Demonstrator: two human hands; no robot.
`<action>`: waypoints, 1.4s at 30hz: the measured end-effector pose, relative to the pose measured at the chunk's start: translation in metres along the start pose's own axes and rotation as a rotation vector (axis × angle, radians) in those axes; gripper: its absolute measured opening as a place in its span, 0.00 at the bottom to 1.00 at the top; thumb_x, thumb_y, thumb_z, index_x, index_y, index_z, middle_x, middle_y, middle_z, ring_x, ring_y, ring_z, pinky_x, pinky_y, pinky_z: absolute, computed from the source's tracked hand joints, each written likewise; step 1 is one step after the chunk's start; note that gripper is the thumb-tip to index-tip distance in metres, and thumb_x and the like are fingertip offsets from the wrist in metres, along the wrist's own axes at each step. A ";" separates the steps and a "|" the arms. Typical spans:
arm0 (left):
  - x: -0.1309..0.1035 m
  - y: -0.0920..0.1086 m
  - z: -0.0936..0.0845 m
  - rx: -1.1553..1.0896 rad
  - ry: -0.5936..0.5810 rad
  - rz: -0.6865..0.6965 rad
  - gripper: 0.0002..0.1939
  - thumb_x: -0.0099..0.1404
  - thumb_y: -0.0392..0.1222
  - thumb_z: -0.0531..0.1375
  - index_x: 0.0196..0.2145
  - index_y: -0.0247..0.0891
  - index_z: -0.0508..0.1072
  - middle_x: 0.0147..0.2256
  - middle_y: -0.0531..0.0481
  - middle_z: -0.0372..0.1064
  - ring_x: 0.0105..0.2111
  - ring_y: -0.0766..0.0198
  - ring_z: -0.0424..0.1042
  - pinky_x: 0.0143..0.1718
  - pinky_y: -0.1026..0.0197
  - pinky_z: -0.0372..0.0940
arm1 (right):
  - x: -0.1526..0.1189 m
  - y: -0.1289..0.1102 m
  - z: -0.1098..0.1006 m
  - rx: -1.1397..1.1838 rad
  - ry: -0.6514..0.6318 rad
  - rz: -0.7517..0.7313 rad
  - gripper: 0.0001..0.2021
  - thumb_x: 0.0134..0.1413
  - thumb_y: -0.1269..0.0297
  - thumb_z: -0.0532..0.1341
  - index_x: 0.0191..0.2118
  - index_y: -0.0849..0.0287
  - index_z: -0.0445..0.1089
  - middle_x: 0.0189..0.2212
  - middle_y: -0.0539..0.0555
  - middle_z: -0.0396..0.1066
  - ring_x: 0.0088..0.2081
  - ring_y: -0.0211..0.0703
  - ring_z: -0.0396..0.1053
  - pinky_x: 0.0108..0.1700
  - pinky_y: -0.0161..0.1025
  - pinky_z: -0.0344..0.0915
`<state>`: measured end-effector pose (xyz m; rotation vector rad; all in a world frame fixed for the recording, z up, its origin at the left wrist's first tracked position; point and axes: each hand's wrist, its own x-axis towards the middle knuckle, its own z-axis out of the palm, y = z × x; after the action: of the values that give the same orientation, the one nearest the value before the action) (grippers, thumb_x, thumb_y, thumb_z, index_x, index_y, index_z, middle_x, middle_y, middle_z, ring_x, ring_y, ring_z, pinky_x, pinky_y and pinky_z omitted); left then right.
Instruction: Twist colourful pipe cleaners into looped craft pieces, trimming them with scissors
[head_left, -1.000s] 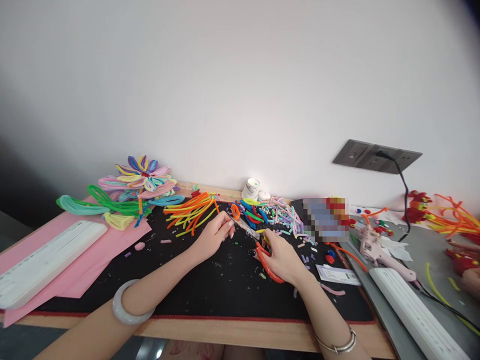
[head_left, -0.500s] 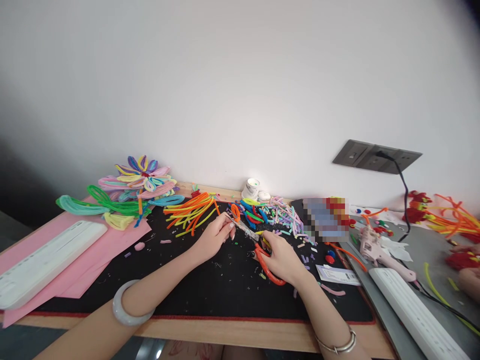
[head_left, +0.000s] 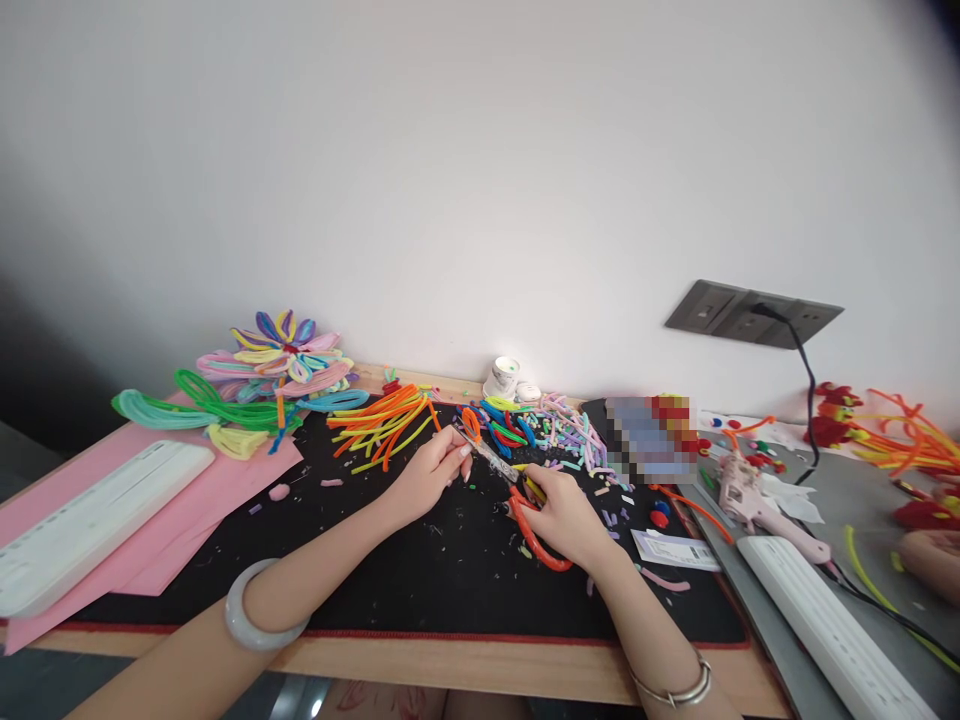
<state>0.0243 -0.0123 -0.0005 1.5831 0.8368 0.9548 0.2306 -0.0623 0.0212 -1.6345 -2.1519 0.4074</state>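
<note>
Right hand (head_left: 564,510) grips the scissors (head_left: 516,499); left hand (head_left: 433,470) sits at their blades (head_left: 493,460), its grip I cannot tell; flower (head_left: 291,350) looks finished; scraps (head_left: 564,425) lie cut, stems (head_left: 391,408) loose.

The scissors (head_left: 516,500) have orange-red handles (head_left: 547,558), yellow on the inside, and silvery blades (head_left: 493,463). The mat (head_left: 360,580) is black, edged in red, the counter (head_left: 390,658) light wood-brown. Stems (head_left: 391,408) show orange and yellow-green; the flower (head_left: 289,350) mixes purple, blue, yellow and pink. The sheets (head_left: 232,490) are pink, the glue gun (head_left: 776,521) paler pink, the socket (head_left: 727,312) dark grey, the cup (head_left: 503,378) white with grey markings, the wall (head_left: 480,180) greyish white.
</note>
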 end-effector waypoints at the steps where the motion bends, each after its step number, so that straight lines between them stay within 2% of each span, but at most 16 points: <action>1: 0.000 0.000 0.000 -0.008 -0.003 -0.002 0.11 0.66 0.47 0.47 0.31 0.38 0.58 0.23 0.56 0.62 0.18 0.72 0.53 0.21 0.67 0.51 | 0.000 0.000 0.000 0.003 0.000 -0.002 0.11 0.44 0.66 0.57 0.22 0.57 0.50 0.17 0.44 0.50 0.21 0.33 0.47 0.23 0.32 0.44; 10: 0.001 0.001 0.002 -0.103 -0.047 -0.009 0.11 0.67 0.46 0.47 0.30 0.37 0.57 0.23 0.57 0.61 0.18 0.73 0.52 0.21 0.67 0.51 | -0.002 -0.001 -0.002 -0.009 -0.004 -0.037 0.12 0.45 0.66 0.56 0.21 0.58 0.49 0.17 0.43 0.49 0.21 0.32 0.46 0.23 0.32 0.43; 26: 0.003 0.003 0.001 -0.189 -0.083 -0.083 0.15 0.63 0.52 0.50 0.30 0.37 0.57 0.20 0.58 0.59 0.17 0.74 0.51 0.20 0.67 0.48 | -0.004 -0.002 -0.001 0.020 -0.052 -0.025 0.13 0.49 0.64 0.55 0.20 0.58 0.50 0.17 0.44 0.50 0.21 0.32 0.45 0.23 0.32 0.43; 32: 0.002 0.006 0.000 -0.178 -0.080 -0.073 0.15 0.63 0.52 0.51 0.29 0.37 0.57 0.20 0.58 0.59 0.17 0.74 0.50 0.20 0.67 0.47 | -0.002 -0.002 -0.003 -0.010 -0.092 0.025 0.10 0.48 0.62 0.57 0.23 0.58 0.56 0.19 0.45 0.57 0.21 0.33 0.52 0.24 0.32 0.45; 42: 0.000 0.011 0.000 -0.160 -0.091 -0.063 0.15 0.63 0.52 0.51 0.28 0.37 0.57 0.20 0.58 0.59 0.17 0.74 0.52 0.21 0.67 0.49 | -0.004 -0.005 -0.008 -0.040 -0.139 0.030 0.09 0.48 0.61 0.59 0.28 0.57 0.56 0.24 0.48 0.62 0.26 0.37 0.59 0.28 0.32 0.48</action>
<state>0.0248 -0.0145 0.0106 1.4435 0.7241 0.8763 0.2315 -0.0677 0.0296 -1.7081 -2.2514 0.5036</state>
